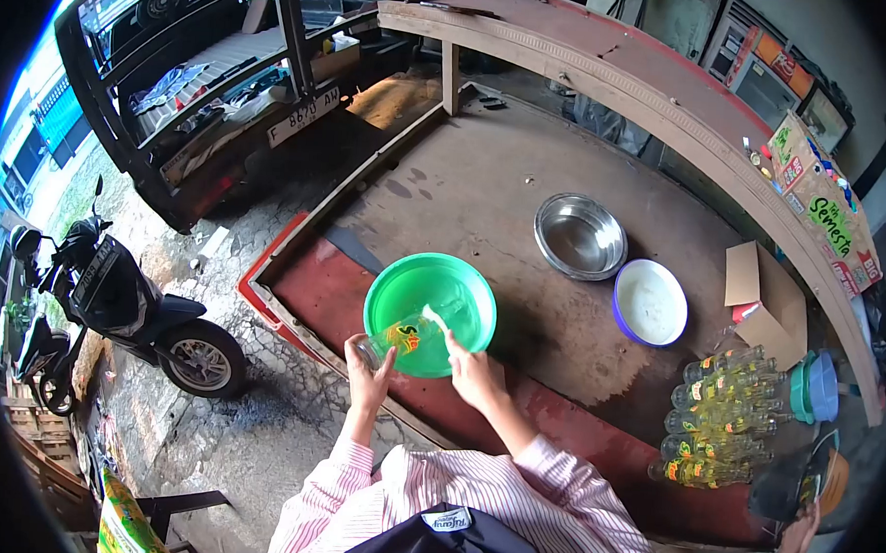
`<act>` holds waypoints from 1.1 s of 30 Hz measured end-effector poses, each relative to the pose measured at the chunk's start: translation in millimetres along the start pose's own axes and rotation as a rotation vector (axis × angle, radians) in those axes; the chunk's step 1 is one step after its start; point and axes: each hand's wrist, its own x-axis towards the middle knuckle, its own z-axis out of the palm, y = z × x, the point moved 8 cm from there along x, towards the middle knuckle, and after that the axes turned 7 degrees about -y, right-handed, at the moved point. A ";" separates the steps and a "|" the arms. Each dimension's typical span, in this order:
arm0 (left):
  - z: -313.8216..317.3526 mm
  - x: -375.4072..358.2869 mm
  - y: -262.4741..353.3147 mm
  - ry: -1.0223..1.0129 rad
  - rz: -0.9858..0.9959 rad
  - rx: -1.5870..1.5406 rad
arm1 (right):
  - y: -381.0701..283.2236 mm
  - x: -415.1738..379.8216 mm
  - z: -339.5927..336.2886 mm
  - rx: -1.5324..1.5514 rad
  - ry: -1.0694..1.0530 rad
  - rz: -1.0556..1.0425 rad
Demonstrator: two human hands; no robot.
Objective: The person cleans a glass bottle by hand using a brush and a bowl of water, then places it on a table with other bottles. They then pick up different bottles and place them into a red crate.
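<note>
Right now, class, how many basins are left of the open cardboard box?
3: green basin nearest, steel basin beyond, purple-rimmed white basin beside that. The steel one may hide another.

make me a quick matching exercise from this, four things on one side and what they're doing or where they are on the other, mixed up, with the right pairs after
Column 1
1. left hand
2. right hand
3. green basin
4. motorbike

Column 2
A. gripping a pale, slim tool
B. partly below the held glass bottle
C. parked on the cracked ground
D. wrapped around the glass bottle

Right pairs: 1-D, 2-A, 3-B, 4-C
</note>
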 end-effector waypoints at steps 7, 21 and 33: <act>-1.8 -4.7 24.0 -0.023 -0.021 -0.017 | -24.8 -11.2 -5.1 0.055 -0.144 -0.024; -4.9 -2.4 30.9 -0.074 0.209 0.107 | -30.4 -2.9 5.1 -0.182 -0.013 -0.188; -1.4 -4.4 10.3 -0.100 0.047 -0.046 | -22.7 2.6 5.4 -0.141 -0.073 -0.089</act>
